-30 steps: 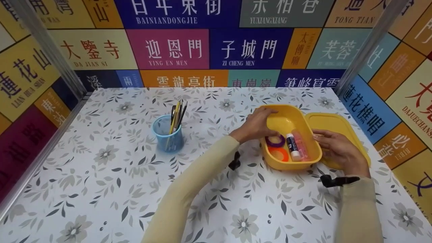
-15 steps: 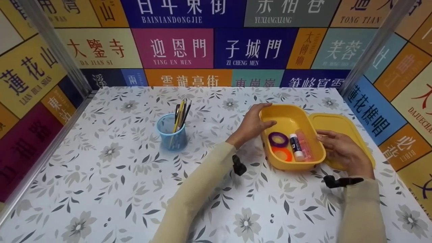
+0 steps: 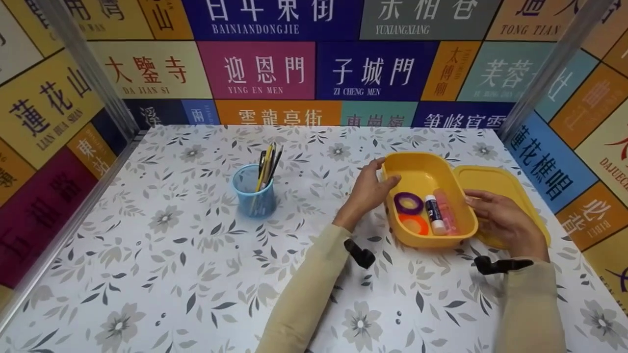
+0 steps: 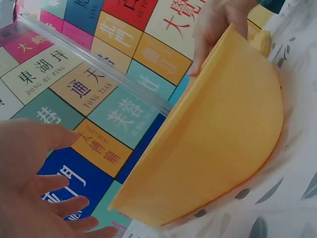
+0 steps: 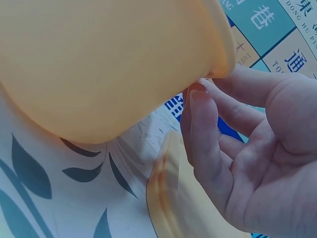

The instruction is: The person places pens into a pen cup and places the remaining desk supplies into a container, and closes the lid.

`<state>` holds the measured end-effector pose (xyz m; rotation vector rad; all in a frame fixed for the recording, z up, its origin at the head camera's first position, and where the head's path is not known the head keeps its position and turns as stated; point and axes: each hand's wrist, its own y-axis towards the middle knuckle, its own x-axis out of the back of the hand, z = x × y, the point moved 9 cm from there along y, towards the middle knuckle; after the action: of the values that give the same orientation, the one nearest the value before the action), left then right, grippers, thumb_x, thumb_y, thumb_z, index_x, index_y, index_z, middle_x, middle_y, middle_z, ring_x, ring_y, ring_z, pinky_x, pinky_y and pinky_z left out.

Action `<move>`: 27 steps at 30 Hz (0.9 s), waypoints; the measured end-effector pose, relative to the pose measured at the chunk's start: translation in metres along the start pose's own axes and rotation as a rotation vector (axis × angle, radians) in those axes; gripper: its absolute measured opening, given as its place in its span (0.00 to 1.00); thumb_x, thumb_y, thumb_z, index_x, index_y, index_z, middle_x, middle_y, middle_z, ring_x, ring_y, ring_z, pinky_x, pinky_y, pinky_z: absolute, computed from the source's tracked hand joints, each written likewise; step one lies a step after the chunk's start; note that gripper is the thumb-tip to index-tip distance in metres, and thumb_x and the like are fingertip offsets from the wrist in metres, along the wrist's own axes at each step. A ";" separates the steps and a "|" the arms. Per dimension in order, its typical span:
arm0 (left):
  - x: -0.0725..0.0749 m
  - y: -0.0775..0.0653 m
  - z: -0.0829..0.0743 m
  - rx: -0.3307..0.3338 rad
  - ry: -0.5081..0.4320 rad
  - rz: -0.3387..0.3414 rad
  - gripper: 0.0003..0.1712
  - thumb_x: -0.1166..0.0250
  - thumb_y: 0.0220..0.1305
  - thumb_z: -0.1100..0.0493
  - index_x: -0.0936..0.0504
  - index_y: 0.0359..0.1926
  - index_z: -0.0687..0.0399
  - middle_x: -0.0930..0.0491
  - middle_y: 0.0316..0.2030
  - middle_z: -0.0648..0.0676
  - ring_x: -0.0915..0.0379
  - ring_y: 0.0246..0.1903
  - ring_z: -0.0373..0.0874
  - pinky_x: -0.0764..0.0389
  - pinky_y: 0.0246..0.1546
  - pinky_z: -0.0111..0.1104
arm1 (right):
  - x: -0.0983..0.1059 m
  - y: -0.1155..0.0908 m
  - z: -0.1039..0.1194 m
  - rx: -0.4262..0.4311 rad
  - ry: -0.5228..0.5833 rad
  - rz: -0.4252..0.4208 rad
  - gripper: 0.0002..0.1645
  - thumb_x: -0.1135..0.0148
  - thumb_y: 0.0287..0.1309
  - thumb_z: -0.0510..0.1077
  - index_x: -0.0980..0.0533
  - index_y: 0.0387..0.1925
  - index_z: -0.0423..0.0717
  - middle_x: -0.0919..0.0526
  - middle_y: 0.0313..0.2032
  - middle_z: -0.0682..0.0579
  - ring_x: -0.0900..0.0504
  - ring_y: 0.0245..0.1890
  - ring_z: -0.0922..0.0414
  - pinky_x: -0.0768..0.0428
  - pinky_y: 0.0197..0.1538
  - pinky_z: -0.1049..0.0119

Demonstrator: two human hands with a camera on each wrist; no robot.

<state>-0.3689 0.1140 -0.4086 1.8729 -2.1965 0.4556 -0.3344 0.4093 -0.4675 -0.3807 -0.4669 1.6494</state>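
Observation:
A yellow plastic box (image 3: 422, 164) stands on the table to the right in the head view. Inside lie a purple ring (image 3: 408, 202), an orange ring (image 3: 413, 224), a glue stick (image 3: 434, 214) and a see-through pink item (image 3: 446, 212). My left hand (image 3: 367, 191) is beside the box's left side; the left wrist view shows its fingers spread, with a gap to the wall. On the opposite side my right hand (image 3: 508, 220) pinches the box's rim, thumb at the edge and fingers (image 5: 200, 119) bent below it. Part of the yellow lid (image 3: 500, 184) is hidden behind this hand.
A light blue pen cup (image 3: 255, 191) holding several pens and brushes (image 3: 267, 166) stands left of the middle. The table (image 3: 196, 274) has a floral cover. Panels with lettering (image 3: 274, 71) enclose its back and sides.
My left hand has drawn back from over the inside of the box to its left side, its fingers off the contents. My right hand stays at the rim. The head view has shifted slightly.

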 end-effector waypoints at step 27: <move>-0.036 -0.005 0.058 0.349 -0.506 0.192 0.37 0.33 0.65 0.44 0.33 0.71 0.45 0.16 0.47 0.60 0.17 0.43 0.51 0.13 0.47 0.49 | -0.002 0.001 -0.005 -0.041 0.143 0.049 0.44 0.31 0.61 0.52 0.40 0.75 0.65 0.16 0.50 0.67 0.18 0.52 0.61 0.16 0.57 0.67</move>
<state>-0.3564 0.1247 -0.4752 2.1487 -2.7956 0.4617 -0.3326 0.4078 -0.4719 -0.5399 -0.3873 1.6488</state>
